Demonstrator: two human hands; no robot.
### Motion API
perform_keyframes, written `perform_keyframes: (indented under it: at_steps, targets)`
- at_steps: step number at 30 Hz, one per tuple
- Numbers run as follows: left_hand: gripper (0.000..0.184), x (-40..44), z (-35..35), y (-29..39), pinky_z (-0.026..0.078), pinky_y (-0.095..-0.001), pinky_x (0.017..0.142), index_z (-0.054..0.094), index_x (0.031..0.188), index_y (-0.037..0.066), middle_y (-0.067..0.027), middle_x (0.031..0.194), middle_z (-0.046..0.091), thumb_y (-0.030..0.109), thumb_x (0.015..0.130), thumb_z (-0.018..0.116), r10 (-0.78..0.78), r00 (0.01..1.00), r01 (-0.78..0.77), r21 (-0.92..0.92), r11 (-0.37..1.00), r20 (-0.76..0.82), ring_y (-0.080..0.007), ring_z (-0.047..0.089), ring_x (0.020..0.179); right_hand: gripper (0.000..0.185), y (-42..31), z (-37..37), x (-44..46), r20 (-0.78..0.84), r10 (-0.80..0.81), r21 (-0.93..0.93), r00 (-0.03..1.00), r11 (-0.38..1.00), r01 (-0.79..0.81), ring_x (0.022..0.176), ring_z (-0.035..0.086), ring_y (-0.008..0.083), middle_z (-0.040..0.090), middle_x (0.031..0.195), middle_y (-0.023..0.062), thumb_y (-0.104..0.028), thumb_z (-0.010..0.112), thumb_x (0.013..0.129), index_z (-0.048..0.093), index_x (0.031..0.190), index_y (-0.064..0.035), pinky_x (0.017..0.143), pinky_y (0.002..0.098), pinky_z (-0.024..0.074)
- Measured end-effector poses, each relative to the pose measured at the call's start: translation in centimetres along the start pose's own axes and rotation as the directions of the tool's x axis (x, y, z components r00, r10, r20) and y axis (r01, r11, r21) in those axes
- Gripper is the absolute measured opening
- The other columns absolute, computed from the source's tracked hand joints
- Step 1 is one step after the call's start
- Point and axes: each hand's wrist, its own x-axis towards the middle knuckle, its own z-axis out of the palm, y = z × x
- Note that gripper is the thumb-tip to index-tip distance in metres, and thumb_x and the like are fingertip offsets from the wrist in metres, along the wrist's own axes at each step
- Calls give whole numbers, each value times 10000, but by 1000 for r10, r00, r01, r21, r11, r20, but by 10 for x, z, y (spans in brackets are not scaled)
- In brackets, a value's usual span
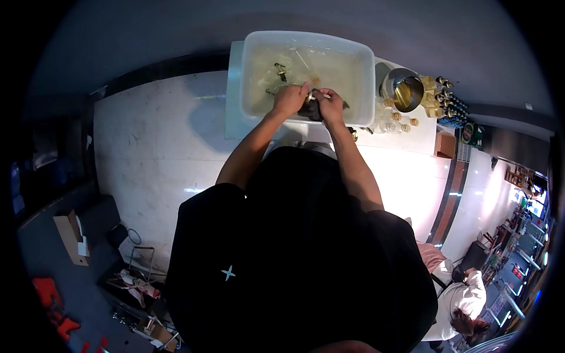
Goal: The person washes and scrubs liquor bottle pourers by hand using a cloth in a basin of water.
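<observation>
Both my hands are over the near side of a white plastic tub (249, 73) that holds cloudy water. My left hand (289, 100) is closed, its thumb and fingers pinching a small shiny metal-looking fitting (310, 96). Closed as well, my right hand (330, 105) holds a dark cloth (311, 112) against the fitting. The fitting's exact kind is too small to tell. Deeper in the tub lies a brass and black fitting (281, 72), and beyond it a clear glass-like piece (302, 57). Another dark piece is partly hidden by my left hand.
Right of the tub stand a round metal bowl (402, 88), several small clear bottles (395, 122) and rows of bottles with dark tops (448, 100). A cardboard box (445, 144) sits beyond. A person in white (462, 300) is at lower right, near shelves.
</observation>
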Motion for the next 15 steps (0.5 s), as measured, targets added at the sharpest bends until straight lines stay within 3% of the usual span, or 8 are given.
perform_keyframes:
  at_steps: [2,5,8,11,12,15]
  targets:
    - [555,0,-2,-3,527,-541,735,707,755,31,-240,786,680,424,1009,409,2,999,0,29,1000,-52,-453,664,771,189,1,4,0,-138,-16,-47,990,999,10,782,649,158,712,862,89,-169,720,877,680,982,-17,732,286,510]
    - [498,3,-12,-5,544,-525,718,689,810,27,-224,804,691,395,1007,417,-289,949,290,-11,957,-122,-428,683,776,248,9,-1,9,-222,-55,-237,974,972,1,815,683,222,722,872,118,-215,712,855,689,1043,-56,784,324,522]
    - [393,-2,-11,-9,563,-490,717,683,908,38,-193,827,714,361,995,476,-127,991,133,235,963,-38,-389,707,783,251,18,-1,11,-58,-85,-342,995,938,60,854,666,169,719,947,97,-140,708,841,689,1070,-41,800,291,506]
    - [275,-12,-9,15,574,-472,731,679,997,55,-171,895,734,291,969,541,-168,985,140,376,916,41,-356,727,828,363,-11,4,-10,-106,-161,-480,981,873,91,1010,682,329,715,1038,175,-234,708,782,700,1111,-81,919,390,511]
    - [214,-9,-5,16,580,-456,751,670,1049,62,-173,960,738,223,939,582,-246,960,172,411,895,136,-340,731,893,335,-22,5,-18,-93,-175,-487,980,866,109,1043,664,355,701,1084,194,-217,699,780,709,1082,-73,939,402,503]
    - [213,-3,7,-3,581,-457,770,651,1079,57,-189,1004,731,190,922,592,-273,941,161,446,880,200,-349,724,938,331,-27,5,-20,-89,-159,-551,983,830,84,1042,663,354,702,1082,192,-205,703,769,711,1069,-63,946,403,500]
